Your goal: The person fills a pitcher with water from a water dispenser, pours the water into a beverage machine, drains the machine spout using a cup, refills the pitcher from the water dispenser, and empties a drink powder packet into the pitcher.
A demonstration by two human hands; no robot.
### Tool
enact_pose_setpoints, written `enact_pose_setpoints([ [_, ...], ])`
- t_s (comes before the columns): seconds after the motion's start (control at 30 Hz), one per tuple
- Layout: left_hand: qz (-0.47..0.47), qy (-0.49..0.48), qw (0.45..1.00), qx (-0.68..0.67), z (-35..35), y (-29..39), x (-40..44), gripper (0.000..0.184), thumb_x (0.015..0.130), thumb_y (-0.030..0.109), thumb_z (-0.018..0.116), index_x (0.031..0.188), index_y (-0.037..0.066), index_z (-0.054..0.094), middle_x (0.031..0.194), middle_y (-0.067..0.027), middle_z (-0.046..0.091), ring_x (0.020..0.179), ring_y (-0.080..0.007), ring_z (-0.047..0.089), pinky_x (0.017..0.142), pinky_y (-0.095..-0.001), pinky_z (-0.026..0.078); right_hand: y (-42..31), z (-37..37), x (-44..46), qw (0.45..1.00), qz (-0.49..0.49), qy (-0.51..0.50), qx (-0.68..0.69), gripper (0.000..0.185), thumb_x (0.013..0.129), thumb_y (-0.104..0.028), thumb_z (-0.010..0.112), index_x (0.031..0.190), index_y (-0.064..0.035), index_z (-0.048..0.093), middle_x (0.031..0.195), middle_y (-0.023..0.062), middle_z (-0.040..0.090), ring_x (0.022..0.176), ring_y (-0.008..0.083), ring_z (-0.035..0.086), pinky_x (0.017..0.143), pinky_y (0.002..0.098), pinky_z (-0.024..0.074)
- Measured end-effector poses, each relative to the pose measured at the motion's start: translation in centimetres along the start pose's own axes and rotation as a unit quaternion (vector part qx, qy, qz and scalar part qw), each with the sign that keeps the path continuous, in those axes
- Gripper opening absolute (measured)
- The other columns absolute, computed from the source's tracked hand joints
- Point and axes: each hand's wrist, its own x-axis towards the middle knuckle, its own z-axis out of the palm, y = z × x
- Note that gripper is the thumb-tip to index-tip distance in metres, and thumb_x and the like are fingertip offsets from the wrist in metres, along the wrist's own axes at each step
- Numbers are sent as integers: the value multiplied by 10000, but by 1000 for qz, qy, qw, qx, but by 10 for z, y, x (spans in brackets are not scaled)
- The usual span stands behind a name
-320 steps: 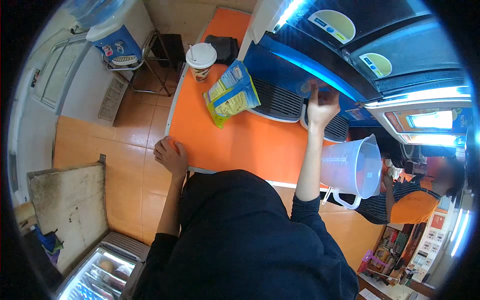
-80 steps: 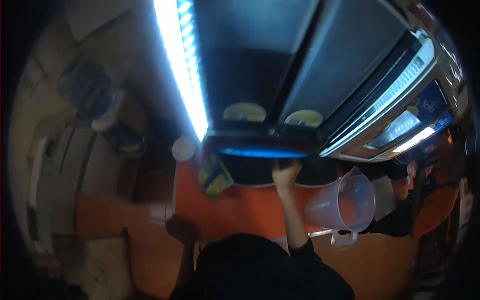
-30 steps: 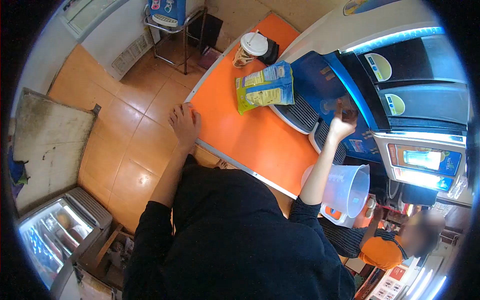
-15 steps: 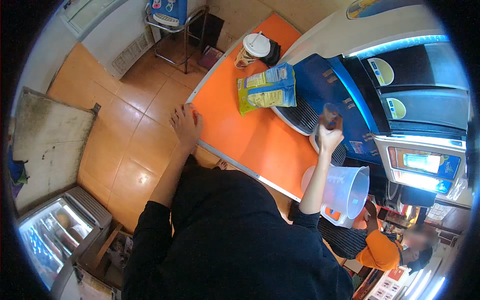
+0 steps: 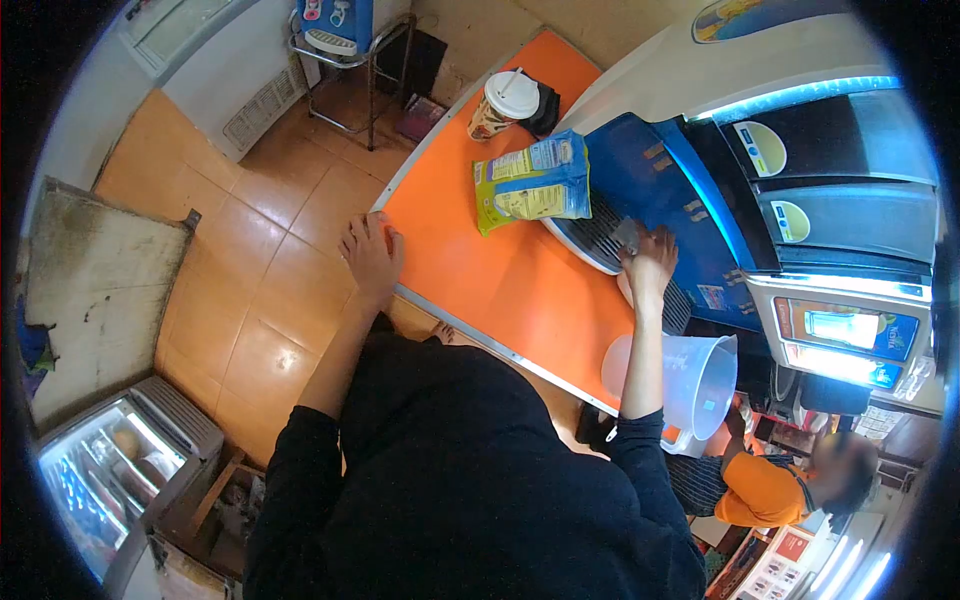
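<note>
My left hand (image 5: 372, 252) rests on the left edge of the orange counter (image 5: 470, 260), its fingers apart over the rim. Over the black drip trays (image 5: 600, 232) of the blue and black dispenser (image 5: 655, 160), my right hand (image 5: 650, 262) is closed round a small clear cup (image 5: 626, 236). A green and blue packet (image 5: 535, 180) stands on the counter left of the trays. The large translucent jug (image 5: 690, 385) is beside my right forearm, at the counter's right end.
A lidded paper cup (image 5: 508, 98) stands at the counter's far end, by a black item (image 5: 545, 110). Another person (image 5: 765, 490) in orange is at the lower right. A glass-topped case (image 5: 115, 465) is at the lower left.
My right hand has come down and back from under the dispenser's spouts with the clear cup, and is now lower over the trays. My left hand has stayed on the counter edge.
</note>
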Motion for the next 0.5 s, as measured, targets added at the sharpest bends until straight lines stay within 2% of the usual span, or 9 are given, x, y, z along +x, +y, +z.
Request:
enact_pose_setpoints([
  [0.03,1,-1,1000,-1,0,0,0,229,815,219,545,1008,98,518,1028,-146,479,1031,-346,444,842,-484,335,-1,-2,1,1000,0,0,1,570,616,-204,740,1172,-166,620,1094,131,547,1068,313,505,863,428,427],
  [0.1,3,-5,1000,-1,-1,-1,-1,223,818,219,542,1005,99,517,1029,-148,479,1031,-347,443,841,-483,334,-3,-2,3,991,-53,100,-69,574,613,-201,731,1175,-159,617,1085,135,542,1079,316,492,852,433,420],
  [0.23,4,-6,1000,-13,-3,2,0,211,823,220,541,995,101,514,1026,-145,479,1023,-349,442,836,-481,334,-6,-10,6,987,-58,121,-87,482,640,-183,685,1118,-141,639,1194,191,544,1116,340,489,873,488,410],
  [0.3,5,-5,1000,-13,-2,1,1,210,823,220,542,994,101,512,1022,-144,479,1015,-350,444,835,-481,335,-19,-37,6,997,13,66,-25,425,652,-193,693,1071,-132,658,1115,182,591,1051,333,533,825,469,433],
  [0.33,8,-3,1000,-4,-2,1,1,213,823,220,542,997,101,511,1013,-144,479,1005,-351,447,832,-482,336,-22,-42,5,997,13,66,-26,425,652,-193,693,1071,-132,658,1115,182,591,1051,333,533,825,469,433],
  [0.4,11,-1,1000,3,-2,2,1,217,822,221,541,999,100,509,1005,-144,479,995,-352,451,830,-483,338,-25,-49,2,981,84,170,44,376,682,-236,717,1021,-86,658,988,171,641,919,340,593,744,449,459],
  [0.43,12,3,1000,-6,-2,2,1,222,819,225,543,998,97,509,999,-145,480,988,-353,453,828,-484,339,-23,-45,-1,981,84,170,43,376,682,-236,717,1021,-86,658,988,171,641,919,340,593,744,449,459],
  [0.5,14,7,1000,-15,-2,2,2,228,816,229,544,997,95,509,993,-145,482,981,-353,454,826,-484,340,-20,-35,-7,936,163,262,171,399,714,-314,746,973,-30,641,877,167,660,807,364,619,703,445,471],
])
